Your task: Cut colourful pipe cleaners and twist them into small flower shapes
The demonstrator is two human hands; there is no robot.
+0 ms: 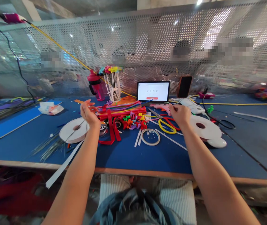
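Note:
My left hand (90,113) is raised over the left white ribbon roll (70,132), its fingers curled. A thin dark wire (73,132) runs down from it across the roll. My right hand (181,115) is closed in a pinch beside the pink fuzzy pieces (162,107); what its fingertips hold is hidden. Between the hands lie a bundle of red and colored pipe cleaners (124,110), a pile of small colorful twisted pieces (134,121), and yellow-handled scissors (167,126). A tape ring (150,143) with small white beads inside lies nearer me.
Behind stand a pink bottle (96,86), pipe-cleaner flowers (112,75), a tablet (153,91) showing a timer and a phone (185,87). Loose wires (53,150) lie front left. Another white roll (203,128) and a white mouse (217,142) sit right. A perforated metal screen (133,50) rises behind.

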